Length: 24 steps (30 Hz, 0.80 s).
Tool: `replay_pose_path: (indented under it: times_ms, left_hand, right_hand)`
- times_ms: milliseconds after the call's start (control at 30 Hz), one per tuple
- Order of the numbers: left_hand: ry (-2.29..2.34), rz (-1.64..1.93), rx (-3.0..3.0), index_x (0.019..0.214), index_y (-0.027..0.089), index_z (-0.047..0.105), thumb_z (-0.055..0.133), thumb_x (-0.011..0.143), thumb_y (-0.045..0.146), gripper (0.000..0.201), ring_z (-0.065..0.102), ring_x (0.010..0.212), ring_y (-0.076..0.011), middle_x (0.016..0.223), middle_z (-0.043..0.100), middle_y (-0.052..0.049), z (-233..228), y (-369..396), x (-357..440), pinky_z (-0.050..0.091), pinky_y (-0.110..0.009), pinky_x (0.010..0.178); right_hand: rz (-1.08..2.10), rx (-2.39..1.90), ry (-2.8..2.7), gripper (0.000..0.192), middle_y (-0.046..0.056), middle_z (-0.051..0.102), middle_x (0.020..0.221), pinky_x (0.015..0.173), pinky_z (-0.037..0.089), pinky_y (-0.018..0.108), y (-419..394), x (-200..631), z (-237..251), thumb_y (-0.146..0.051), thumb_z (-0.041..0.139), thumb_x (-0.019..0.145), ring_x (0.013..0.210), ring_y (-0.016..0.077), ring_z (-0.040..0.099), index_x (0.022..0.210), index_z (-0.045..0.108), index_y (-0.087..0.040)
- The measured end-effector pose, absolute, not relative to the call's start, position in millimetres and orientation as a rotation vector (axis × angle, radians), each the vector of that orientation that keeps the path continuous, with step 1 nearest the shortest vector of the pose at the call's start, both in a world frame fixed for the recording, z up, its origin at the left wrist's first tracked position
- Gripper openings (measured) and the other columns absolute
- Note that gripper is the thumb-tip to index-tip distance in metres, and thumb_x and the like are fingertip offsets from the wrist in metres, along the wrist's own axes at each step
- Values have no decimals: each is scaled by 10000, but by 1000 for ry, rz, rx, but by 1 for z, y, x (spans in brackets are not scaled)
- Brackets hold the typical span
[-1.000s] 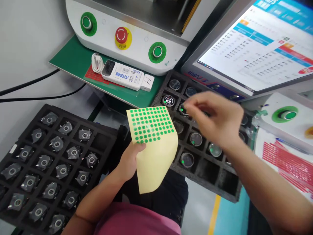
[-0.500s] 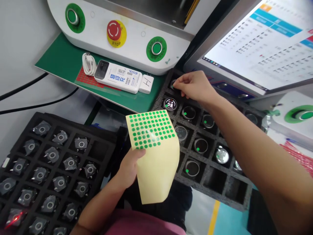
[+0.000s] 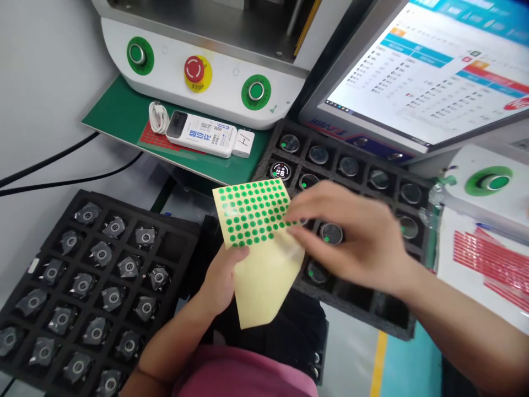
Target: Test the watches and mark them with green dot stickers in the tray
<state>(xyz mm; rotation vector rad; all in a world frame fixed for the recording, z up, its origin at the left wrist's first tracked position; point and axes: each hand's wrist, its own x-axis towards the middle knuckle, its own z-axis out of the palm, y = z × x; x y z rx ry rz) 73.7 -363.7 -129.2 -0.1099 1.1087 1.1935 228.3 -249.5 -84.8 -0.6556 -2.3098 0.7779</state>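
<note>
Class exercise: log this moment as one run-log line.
left hand: holds sticker sheet | right hand: fingers at sheet's right edge | behind: black tray of round parts

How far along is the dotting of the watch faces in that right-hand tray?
Done: several faces carry green dots, including the lit face, its neighbour and one nearer the front. In hand: the left hand holds the sticker sheet; the right hand reaches its edge, blurred. Left: back-row faces like show no dot; some cells are hidden.

Glossy yellow paper sticker sheet [image 3: 260,264], matt black foam tray [image 3: 363,309], shiny glass-faced round parts [image 3: 332,232].
</note>
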Motion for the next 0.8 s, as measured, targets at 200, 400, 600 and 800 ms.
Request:
replay_pose_path:
  times_ms: [200, 400, 600, 800]
  left_hand:
    - [1143, 1124, -52, 742, 165, 704, 810, 573, 332, 260, 706, 882, -312, 730, 736, -37, -124, -374, 86, 538, -380, 797]
    - [980, 1111, 32, 739, 180, 719, 795, 653, 332, 190, 719, 918, -314, 672, 725, -23, -117, -379, 95, 545, -390, 867]
    - [998, 1085, 106, 779, 176, 748, 774, 697, 367, 209, 711, 934, -313, 728, 740, -43, -119, -384, 96, 537, -389, 879]
    - [1097, 1034, 414, 745, 155, 711, 723, 802, 420, 272, 608, 683, -168, 727, 681, -40, -109, -378, 91, 491, -256, 654]
  right_hand:
    - [625, -603, -2493, 100, 35, 759, 938, 948, 491, 419, -284, 247, -89, -104, 645, 915, 835, 161, 714, 950, 664, -196]
    - [645, -660, -2435, 111, 6, 763, 907, 1019, 439, 415, -293, 259, -91, -96, 660, 904, 812, 135, 718, 897, 636, -204]
    - [601, -682, -2376, 136, 2, 772, 889, 1000, 472, 435, -297, 262, -91, -101, 679, 887, 779, 147, 716, 899, 631, -228]
    - [459, -575, -2467, 140, 33, 777, 941, 990, 487, 459, -297, 266, -87, -110, 654, 899, 797, 173, 726, 998, 655, -209]
